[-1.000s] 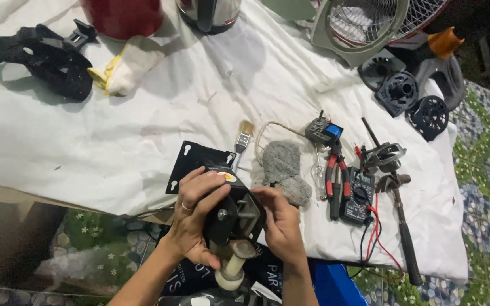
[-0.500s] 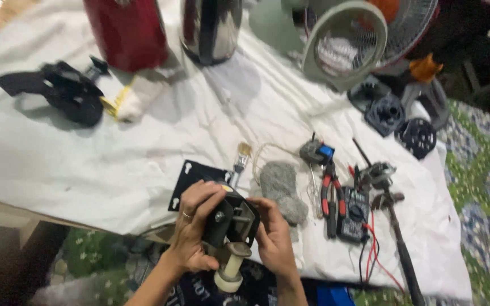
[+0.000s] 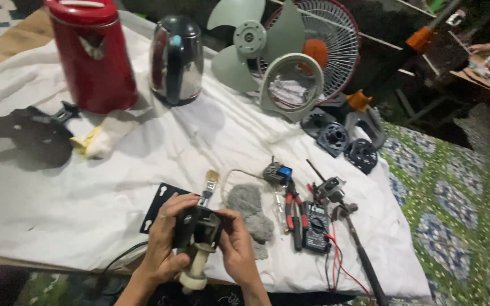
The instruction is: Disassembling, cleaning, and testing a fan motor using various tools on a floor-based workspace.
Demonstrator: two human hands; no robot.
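Both hands hold one part at the near edge of the white-covered table [image 3: 114,187]. It is a black fan motor housing [image 3: 199,229] with a cream plastic neck [image 3: 195,272] pointing down. My left hand [image 3: 165,238] wraps the housing's left side, a ring on one finger. My right hand [image 3: 235,241] grips its right side with the thumb on top. A black flat plate [image 3: 157,207] lies just behind my left hand, and a small paintbrush [image 3: 208,184] rests beside it.
A grey rag [image 3: 248,207], red-handled pliers [image 3: 295,212], a multimeter [image 3: 316,226] with leads and a hammer [image 3: 358,249] lie to the right. Behind stand a red kettle [image 3: 92,54], a steel kettle [image 3: 176,59], a fan blade [image 3: 250,39] and a fan grille [image 3: 324,39]. Black parts [image 3: 29,133] lie left.
The view has tilted up, so the kettles and fan now show in full. My hands have kept hold of the motor housing, turning it slightly between them.
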